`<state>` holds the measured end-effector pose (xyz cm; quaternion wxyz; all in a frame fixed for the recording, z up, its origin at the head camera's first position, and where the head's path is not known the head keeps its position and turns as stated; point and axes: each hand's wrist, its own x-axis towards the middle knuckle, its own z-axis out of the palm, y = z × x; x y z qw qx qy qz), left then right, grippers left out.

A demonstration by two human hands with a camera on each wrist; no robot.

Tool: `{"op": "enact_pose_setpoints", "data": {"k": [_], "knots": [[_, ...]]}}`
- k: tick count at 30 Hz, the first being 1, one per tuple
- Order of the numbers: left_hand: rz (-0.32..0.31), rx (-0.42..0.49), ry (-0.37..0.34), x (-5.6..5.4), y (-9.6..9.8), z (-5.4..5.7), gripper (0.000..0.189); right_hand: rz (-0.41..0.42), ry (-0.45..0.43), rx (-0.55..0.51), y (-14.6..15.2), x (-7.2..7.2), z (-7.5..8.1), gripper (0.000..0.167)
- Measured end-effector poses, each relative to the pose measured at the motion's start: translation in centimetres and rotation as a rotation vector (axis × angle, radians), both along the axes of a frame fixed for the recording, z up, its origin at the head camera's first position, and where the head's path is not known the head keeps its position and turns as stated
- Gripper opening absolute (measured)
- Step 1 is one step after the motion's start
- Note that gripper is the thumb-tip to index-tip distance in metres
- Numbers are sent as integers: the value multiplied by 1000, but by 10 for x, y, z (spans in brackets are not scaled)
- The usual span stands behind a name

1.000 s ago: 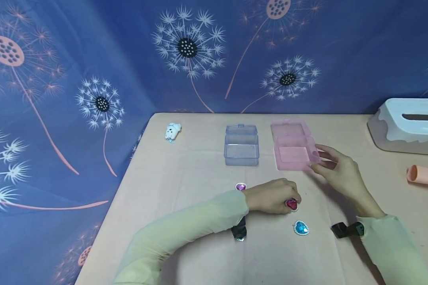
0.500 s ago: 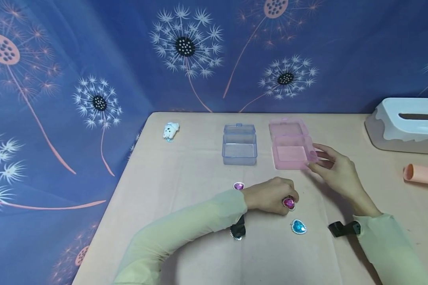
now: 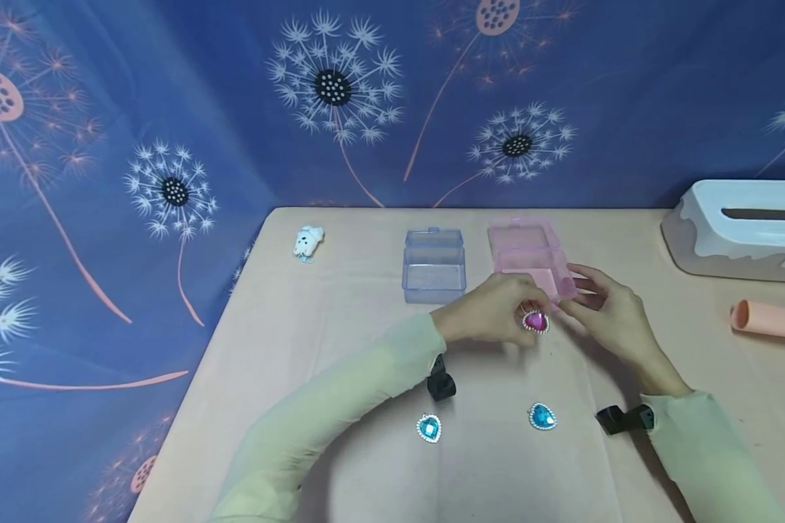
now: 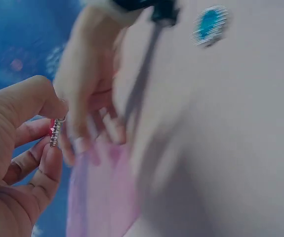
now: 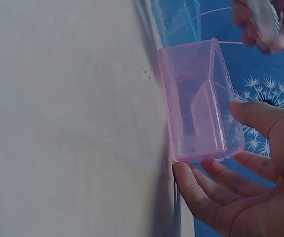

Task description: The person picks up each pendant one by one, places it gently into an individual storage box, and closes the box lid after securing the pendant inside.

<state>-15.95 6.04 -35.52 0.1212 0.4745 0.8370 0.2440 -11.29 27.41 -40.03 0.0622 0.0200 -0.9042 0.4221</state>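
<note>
Left hand [image 3: 493, 309] pinches a pink faceted gem [image 3: 536, 322] with a silvery beaded rim, which I see raised above the beige table [image 3: 497, 483] near an open, translucent pink plastic box [image 3: 530, 258]. Right hand [image 3: 607, 312] grips that box's right side. On my head feed, two blue faceted gems [image 3: 542, 417] with silvery rims lie nearer the camera.

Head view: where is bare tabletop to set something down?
Bare: between the white figurine and blue box, and between the left blue gem and right blue gem. Crowded: around the pink box, with the right hand gripping it and left hand holding a pink gem. The left sleeve hides part.
</note>
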Motion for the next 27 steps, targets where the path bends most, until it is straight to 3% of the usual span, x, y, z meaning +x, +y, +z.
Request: {"op": "enact_pose_setpoints", "data": {"k": [7,14,20,27], "knots": [[119,144,-48,-30,6,7,25,1,3,14,0,0,0,60],[186,103,-37,-53,23,8,23,14,-11,-21,0,0,0,61],[212,36,-17,-62,35,1,24,11,3,-11,0,0,-2,60],[171,-44,-7,-62,43,-11,23,14,15,-34,0,-1,-3,59]]}}
